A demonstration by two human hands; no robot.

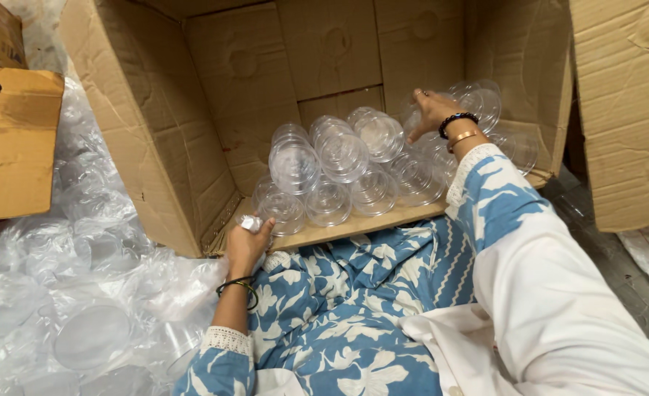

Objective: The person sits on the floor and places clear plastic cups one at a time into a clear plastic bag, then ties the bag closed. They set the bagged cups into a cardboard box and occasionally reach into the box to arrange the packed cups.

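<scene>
Two hands at work. Right hand (433, 110) fingers spread wide, pressed on clear plastic containers (478, 103) at back right of cardboard box (156, 132). Left hand (245, 242) fingers curled on box's front flap edge, just beside front-left container (284, 209). More stacked containers (339, 158) lay on sides inside. Loose plastic wrap (68, 293) heaped left of box.

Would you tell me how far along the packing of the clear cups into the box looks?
Done: several cup stacks lie in the box. In hand: the right hand sets a stack in place; the left hand grips the flap. Left: bagged cups beside the box.
</scene>
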